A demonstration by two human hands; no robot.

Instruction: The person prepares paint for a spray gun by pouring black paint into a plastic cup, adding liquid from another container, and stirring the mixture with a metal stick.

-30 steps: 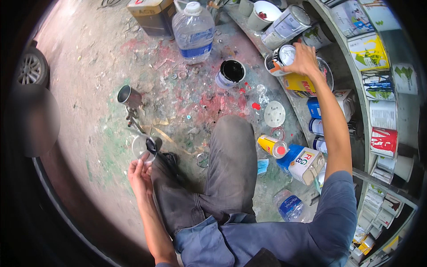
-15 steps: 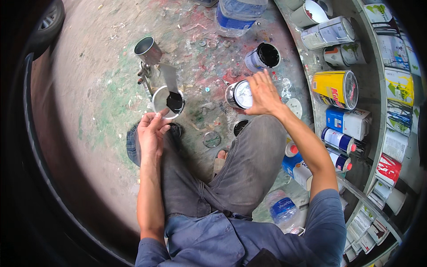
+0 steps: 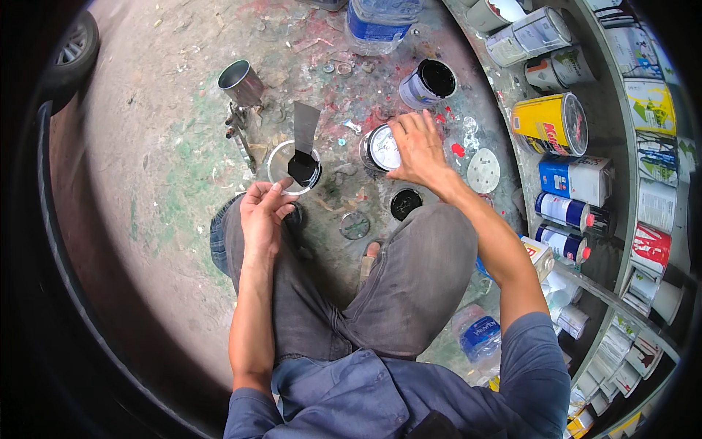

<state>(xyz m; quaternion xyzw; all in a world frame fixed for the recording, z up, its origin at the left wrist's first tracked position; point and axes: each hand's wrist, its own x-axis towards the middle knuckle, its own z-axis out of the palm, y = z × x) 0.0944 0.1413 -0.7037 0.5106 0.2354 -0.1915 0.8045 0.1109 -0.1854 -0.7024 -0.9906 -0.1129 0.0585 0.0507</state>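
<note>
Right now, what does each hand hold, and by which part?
The left hand grips the near rim of a small tin of black paint. The right hand rests its fingers on a closed can's lid.

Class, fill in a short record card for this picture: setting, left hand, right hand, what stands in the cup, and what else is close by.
Setting: paint-stained floor, shelves of paint cans on the right
Left hand: at the rim of a metal cup with black paint
In the cup: a flat scraper, leaning
Right hand: resting on a small closed tin
Nearby: open tin of black paint, spray gun, water bottle
</note>
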